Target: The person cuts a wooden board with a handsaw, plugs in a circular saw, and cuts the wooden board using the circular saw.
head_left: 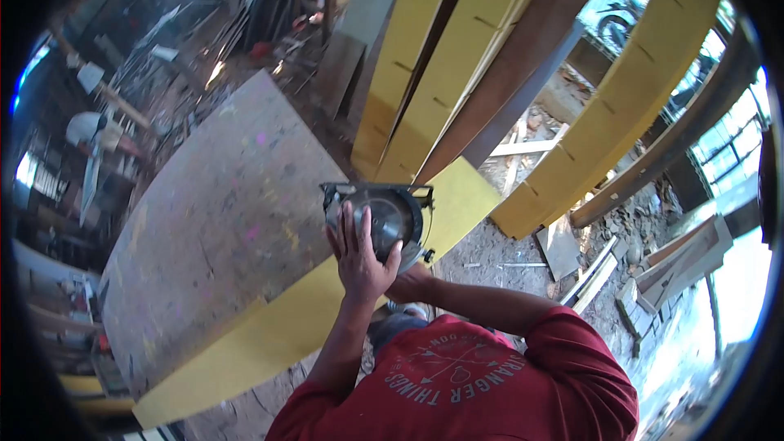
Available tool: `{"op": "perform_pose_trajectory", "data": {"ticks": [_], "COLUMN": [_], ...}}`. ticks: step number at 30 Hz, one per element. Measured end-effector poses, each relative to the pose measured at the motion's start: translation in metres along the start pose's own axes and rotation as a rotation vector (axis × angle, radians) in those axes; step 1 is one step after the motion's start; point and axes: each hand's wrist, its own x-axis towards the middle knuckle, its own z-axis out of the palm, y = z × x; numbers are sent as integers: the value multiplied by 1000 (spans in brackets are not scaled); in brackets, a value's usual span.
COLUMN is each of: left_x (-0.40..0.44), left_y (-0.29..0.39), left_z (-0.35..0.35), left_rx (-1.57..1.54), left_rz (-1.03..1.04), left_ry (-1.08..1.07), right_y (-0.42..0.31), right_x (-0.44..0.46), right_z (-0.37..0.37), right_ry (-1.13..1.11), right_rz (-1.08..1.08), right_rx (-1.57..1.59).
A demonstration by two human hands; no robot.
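A circular saw [395, 211] is at the right end of the worktop, its round metal blade turned toward me and its dark base plate along the top. My left hand [359, 257] lies against the blade side of the saw, fingers stretched out and the thumb apart. Beneath the saw, my right hand [411, 284] is wrapped at its lower part; the saw body hides most of those fingers. Under the saw a long yellow board [253, 343] runs along the near edge of the paint-spotted worktop [220, 220] and sticks out past it on the right.
Tall yellow panels [457, 57] with dark slots lean ahead, beside a brown board [523, 57]. A curved yellow panel [629, 94] stands at the right. Rubble and wood offcuts [678, 265] lie on the ground there. Scrap wood [237, 24] is piled at the back left.
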Motion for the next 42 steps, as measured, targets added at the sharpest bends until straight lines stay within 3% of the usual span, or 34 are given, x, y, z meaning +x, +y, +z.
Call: {"op": "perform_pose_trajectory", "data": {"ticks": [1,2,4,7,8,11,14,17,24,25,28,34,35,38,42], "left_x": [1,0,-1,1,2,2,2,0,-2,-1,-2,-4,-4,-4,-4], "left_y": [-1,-4,-10,-9,-8,-3,2,2,6,9,9,9,9,10,12], "left_z": [-4,-6,-9,-10,-10,-12,-12,-12,-8,-9,-8,-7,-6,-7,-7], "left_rx": [-4,-18,-37,-9,3,17,25,42,78,73,73,101,100,97,97], "left_rz": [-15,-16,-32,-4,5,16,31,30,50,50,76,96,92,107,81], "left_ry": [-51,-56,-61,-108,-114,-78,-55,-48,-51,-48,-43,-78,-72,-77,-71], "right_y": [1,3,-11,-11,-10,-2,23,40,2,9,17,36,34,20,22], "right_x": [-4,-17,-25,-63,-67,-53,-43,-42,-39,-47,-52,-50,-50,-57,-56], "right_z": [-9,-7,-50,-88,-97,-128,-107,-95,-121,-104,-89,-93,-86,-89,-102], "right_ry": [-247,-250,185,85,255,91,-25,-193,-153,2,89,-179,-90,282,176], "right_rz": [27,-32,-234,139,246,628,477,506,501,307,353,767,759,360,399], "right_rx": [117,107,103,308,313,308,730,868,132,31,45,1288,1288,329,267]}}
